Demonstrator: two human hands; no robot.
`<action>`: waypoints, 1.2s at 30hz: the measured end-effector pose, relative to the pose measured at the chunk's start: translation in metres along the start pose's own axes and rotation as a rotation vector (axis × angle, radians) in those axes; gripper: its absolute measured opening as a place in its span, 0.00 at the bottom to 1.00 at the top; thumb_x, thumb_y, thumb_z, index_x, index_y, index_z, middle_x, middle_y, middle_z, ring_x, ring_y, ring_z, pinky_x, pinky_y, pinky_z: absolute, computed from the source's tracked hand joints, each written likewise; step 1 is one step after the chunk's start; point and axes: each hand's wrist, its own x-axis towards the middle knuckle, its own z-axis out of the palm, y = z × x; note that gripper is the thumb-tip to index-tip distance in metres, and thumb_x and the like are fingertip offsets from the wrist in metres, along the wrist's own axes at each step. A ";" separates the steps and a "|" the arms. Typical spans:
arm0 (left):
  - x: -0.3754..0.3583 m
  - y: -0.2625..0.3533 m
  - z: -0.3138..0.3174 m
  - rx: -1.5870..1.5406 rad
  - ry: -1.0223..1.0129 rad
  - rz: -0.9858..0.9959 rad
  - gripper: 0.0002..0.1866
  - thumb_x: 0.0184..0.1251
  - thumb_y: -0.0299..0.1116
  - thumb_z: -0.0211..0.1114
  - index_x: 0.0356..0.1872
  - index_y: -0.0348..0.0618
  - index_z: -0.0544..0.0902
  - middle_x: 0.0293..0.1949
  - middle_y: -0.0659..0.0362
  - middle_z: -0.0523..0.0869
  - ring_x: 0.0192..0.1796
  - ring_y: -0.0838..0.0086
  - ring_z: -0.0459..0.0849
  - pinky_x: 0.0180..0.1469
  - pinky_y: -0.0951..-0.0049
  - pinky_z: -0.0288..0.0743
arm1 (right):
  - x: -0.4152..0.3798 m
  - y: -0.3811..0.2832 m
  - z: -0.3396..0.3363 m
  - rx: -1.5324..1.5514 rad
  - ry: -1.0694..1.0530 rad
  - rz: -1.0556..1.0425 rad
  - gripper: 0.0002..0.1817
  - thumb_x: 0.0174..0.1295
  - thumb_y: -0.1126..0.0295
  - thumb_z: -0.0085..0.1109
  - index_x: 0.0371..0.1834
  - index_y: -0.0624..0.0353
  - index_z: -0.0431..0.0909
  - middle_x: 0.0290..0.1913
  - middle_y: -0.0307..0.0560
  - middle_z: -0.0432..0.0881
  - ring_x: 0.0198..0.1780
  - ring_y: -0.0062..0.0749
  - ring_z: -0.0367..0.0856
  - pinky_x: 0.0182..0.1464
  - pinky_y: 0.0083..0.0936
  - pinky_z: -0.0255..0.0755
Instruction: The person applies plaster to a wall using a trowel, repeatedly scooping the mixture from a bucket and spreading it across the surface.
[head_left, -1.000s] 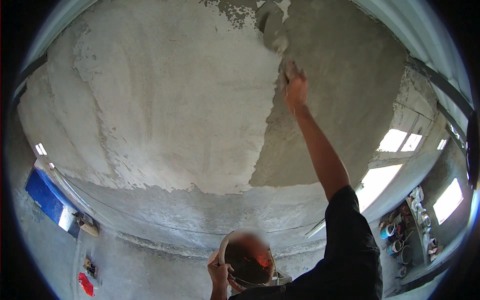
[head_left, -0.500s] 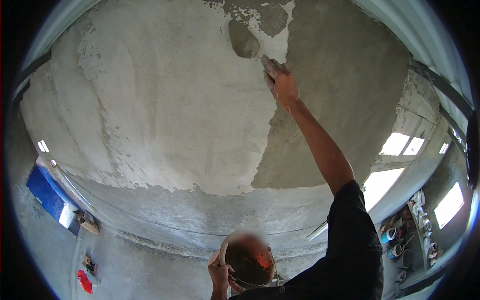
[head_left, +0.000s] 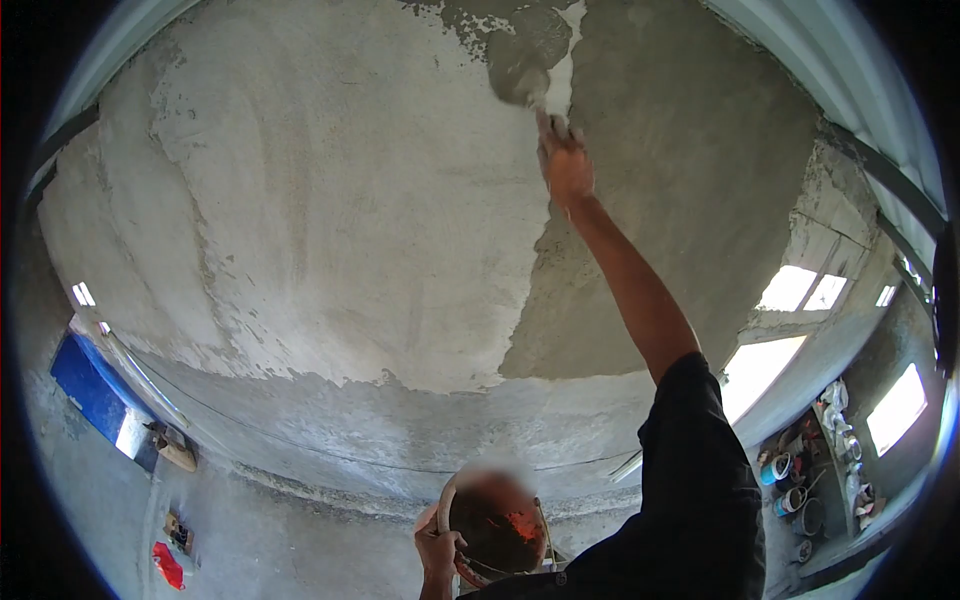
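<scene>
A trowel (head_left: 513, 85) was held in the right hand (head_left: 568, 170), its blurred blade laid just beyond the fingertips, apparently against the wall (head_left: 350, 200). The right fingers were drawn in narrowly around what was taken to be the handle, though most of it was hidden by them. The tool was judged light and stiff, its blade probably made slippery by wet mortar, and best gripped at the handle, close behind the blade.

A bucket (head_left: 446, 505) was held by the left hand (head_left: 438, 548), its rim clasped by curled fingers. Dark material (head_left: 488, 548) was contained in it, to the right of those fingers. Being loaded, the bucket was presumed heavy and apt to tip, so a firm hold on the rim was called for.

To the right of the right fingers, the wall was covered by a smooth, darker coat (head_left: 680, 180); to their left, a paler, faintly streaked surface was shown. A narrow pale strip (head_left: 563, 85) was seen just above them. Well to the left of the left fingers, a blue panel (head_left: 95, 375) and a red object (head_left: 168, 566) were seen; well to their right, containers (head_left: 787, 500) were gathered, and light was let in by a window (head_left: 897, 410).
</scene>
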 end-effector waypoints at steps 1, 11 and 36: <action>0.001 -0.002 0.000 -0.006 -0.014 0.015 0.31 0.35 0.11 0.54 0.49 0.32 0.82 0.31 0.57 0.85 0.21 0.78 0.79 0.18 0.80 0.72 | -0.014 -0.005 -0.006 0.033 -0.084 -0.008 0.30 0.61 0.72 0.55 0.68 0.50 0.62 0.60 0.49 0.74 0.53 0.50 0.74 0.54 0.39 0.73; 0.002 -0.003 0.000 -0.009 -0.012 0.064 0.24 0.36 0.14 0.54 0.42 0.31 0.83 0.25 0.57 0.83 0.19 0.77 0.77 0.17 0.77 0.70 | 0.017 0.016 -0.029 0.084 0.022 0.059 0.23 0.61 0.73 0.55 0.62 0.51 0.71 0.59 0.52 0.75 0.52 0.51 0.76 0.53 0.39 0.75; 0.002 0.000 0.000 -0.038 -0.026 0.050 0.23 0.39 0.13 0.53 0.42 0.32 0.84 0.24 0.59 0.82 0.19 0.78 0.75 0.17 0.76 0.69 | 0.034 0.017 -0.051 -0.249 -0.130 -0.048 0.33 0.62 0.73 0.53 0.72 0.47 0.56 0.65 0.45 0.69 0.57 0.53 0.73 0.57 0.36 0.75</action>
